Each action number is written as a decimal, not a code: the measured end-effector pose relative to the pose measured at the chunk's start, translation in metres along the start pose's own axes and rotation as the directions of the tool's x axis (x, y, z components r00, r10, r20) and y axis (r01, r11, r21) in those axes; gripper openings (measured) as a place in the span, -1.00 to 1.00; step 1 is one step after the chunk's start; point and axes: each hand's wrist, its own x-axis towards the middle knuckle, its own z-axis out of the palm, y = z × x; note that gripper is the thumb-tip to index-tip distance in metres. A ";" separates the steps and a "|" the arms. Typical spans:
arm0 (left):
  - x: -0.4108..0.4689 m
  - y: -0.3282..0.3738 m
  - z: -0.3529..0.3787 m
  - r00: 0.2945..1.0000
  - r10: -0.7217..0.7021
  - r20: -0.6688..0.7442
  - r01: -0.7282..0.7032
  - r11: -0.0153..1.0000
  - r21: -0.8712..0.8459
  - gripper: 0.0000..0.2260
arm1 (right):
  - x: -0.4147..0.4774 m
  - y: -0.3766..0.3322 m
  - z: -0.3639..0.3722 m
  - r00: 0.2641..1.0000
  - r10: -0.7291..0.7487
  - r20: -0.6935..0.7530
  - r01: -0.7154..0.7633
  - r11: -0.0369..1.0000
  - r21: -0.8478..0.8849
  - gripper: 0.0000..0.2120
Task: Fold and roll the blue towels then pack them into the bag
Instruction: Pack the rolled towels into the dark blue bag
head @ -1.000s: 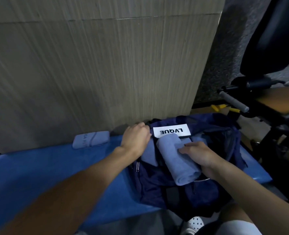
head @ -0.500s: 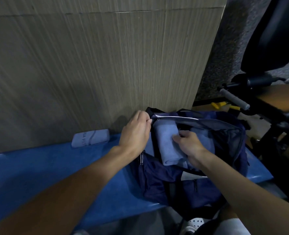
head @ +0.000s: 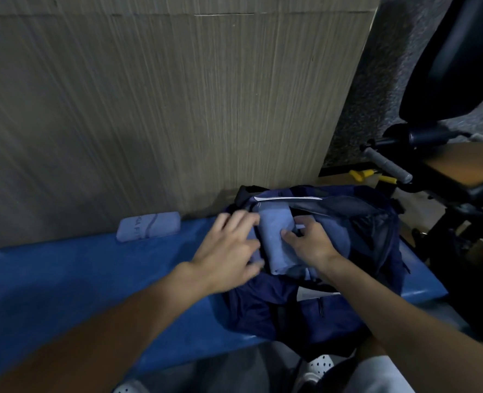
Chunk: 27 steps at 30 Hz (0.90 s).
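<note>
Left hand (head: 229, 251) spread wide, fingers blurred, laid flat on the left edge of the bag (head: 263, 316), just beside the rolled towel (head: 275, 239). Right hand (head: 312, 243) with fingers bent onto that towel's right side, gripping it. Underneath, a long blue bench (head: 64, 279) against a wood-grain wall (head: 178, 109). Bag dark navy, on the bench's right end, mouth gaping. Rolled towel in that mouth: pale blue, a tight cylinder, near end poking out. Well apart to the left, a folded towel (head: 148, 229), flat, same pale blue.
</note>
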 end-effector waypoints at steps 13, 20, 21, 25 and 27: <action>-0.031 -0.012 -0.010 0.982 0.070 0.174 -0.010 0.946 -0.323 -0.97 | -0.002 0.008 0.006 0.999 0.004 0.035 0.003 0.978 -0.210 -0.74; -0.030 -0.022 -0.005 0.999 -0.054 0.007 0.053 0.915 -0.399 -0.85 | -0.021 -0.028 0.015 0.925 -0.334 -0.181 0.230 0.871 -0.434 -0.81; -0.030 -0.030 -0.005 0.994 -0.100 -0.045 0.076 0.921 -0.382 -0.83 | -0.023 -0.036 0.021 0.917 -0.367 -0.158 0.292 0.885 -0.364 -0.81; -0.034 -0.076 -0.004 0.952 -0.294 -0.090 0.255 0.918 -0.304 -0.79 | -0.023 -0.064 0.058 0.915 -0.397 -0.072 0.386 0.913 -0.136 -0.88; -0.041 -0.106 0.002 0.925 -0.378 -0.037 0.356 0.897 -0.261 -0.80 | -0.017 -0.075 0.083 0.919 -0.392 -0.031 0.391 0.919 -0.052 -0.87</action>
